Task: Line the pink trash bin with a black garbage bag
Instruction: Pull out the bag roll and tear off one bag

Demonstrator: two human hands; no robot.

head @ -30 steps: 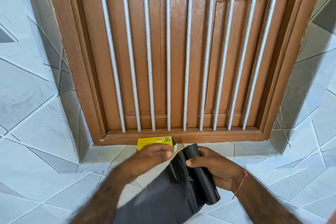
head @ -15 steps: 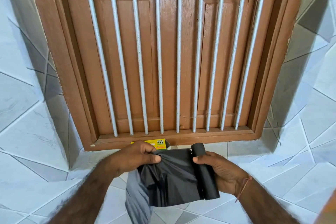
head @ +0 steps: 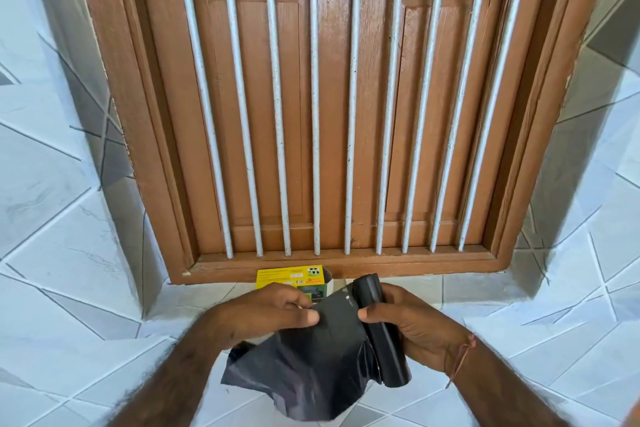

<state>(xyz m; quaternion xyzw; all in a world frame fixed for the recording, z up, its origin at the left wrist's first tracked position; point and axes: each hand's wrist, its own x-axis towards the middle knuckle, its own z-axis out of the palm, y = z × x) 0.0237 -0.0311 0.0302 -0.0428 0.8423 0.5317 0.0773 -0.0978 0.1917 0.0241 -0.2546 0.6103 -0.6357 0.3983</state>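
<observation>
My right hand [head: 412,326] grips a black roll of garbage bags [head: 382,329], which stands almost upright. A black garbage bag [head: 311,367] is unrolled from it and hangs to the left, crumpled at its lower edge. My left hand [head: 273,312] pinches the top of this bag between thumb and fingers, close to the roll. Small light marks show on the bag near the roll, at its upper edge. No pink trash bin is in view.
A yellow bag box [head: 294,279] lies open on the tiled sill behind my hands. Above it stands a brown wooden window [head: 329,114] with shut shutters and several white vertical bars. White and grey tiled walls flank it.
The left hand has moved right along the bag towards the roll. The unrolled bag hangs looser and more crumpled. The camera has tilted, so the window sits higher and the box shows more.
</observation>
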